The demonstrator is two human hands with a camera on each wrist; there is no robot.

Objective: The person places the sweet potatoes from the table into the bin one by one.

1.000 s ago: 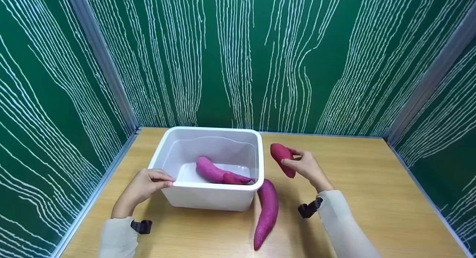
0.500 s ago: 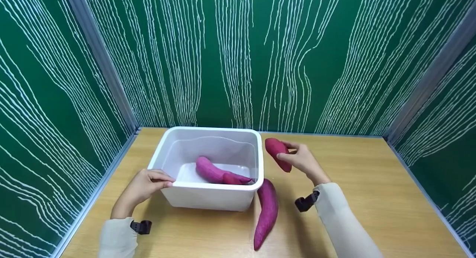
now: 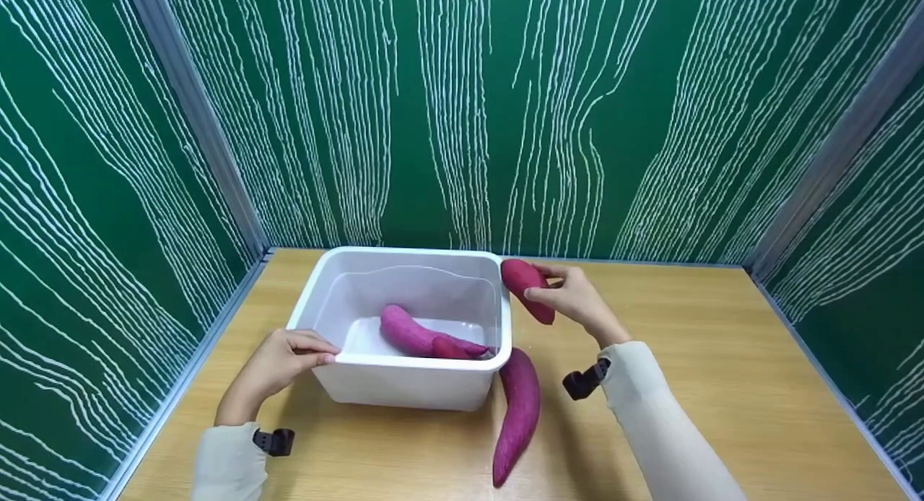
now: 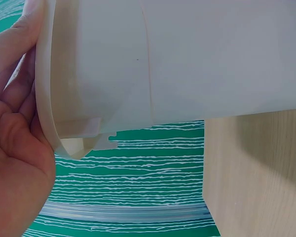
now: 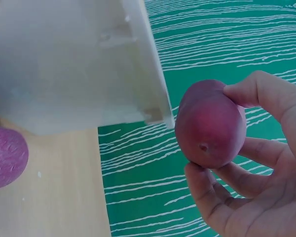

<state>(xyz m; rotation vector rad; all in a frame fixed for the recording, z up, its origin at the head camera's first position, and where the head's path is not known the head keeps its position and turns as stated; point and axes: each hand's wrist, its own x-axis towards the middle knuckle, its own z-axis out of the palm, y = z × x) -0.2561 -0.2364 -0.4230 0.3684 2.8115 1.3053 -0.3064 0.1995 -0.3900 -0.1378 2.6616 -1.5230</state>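
Observation:
My right hand (image 3: 577,299) pinches a red sweet potato (image 3: 525,288) between thumb and fingers, beside the right rim of a white plastic tub (image 3: 411,382). In the right wrist view the sweet potato (image 5: 212,126) is seen end-on, its tip close to the tub's edge. My left hand (image 3: 281,360) grips the tub's near left corner, thumb and fingers on the rim; the left wrist view shows the rim (image 4: 45,79) against the palm. Inside the tub lie a long pink-purple eggplant (image 3: 408,331) and a smaller red piece (image 3: 447,348), partly hidden by the near wall.
A second long purple eggplant (image 3: 521,414) lies on the wooden table (image 3: 693,364) against the tub's right side, its tapered end toward me. Green walls (image 3: 447,125) with white wavy lines enclose the table at the back and both sides.
My right hand has carried the red sweet potato left and away from me, up to the tub's right rim. My left hand and the tub have stayed put.

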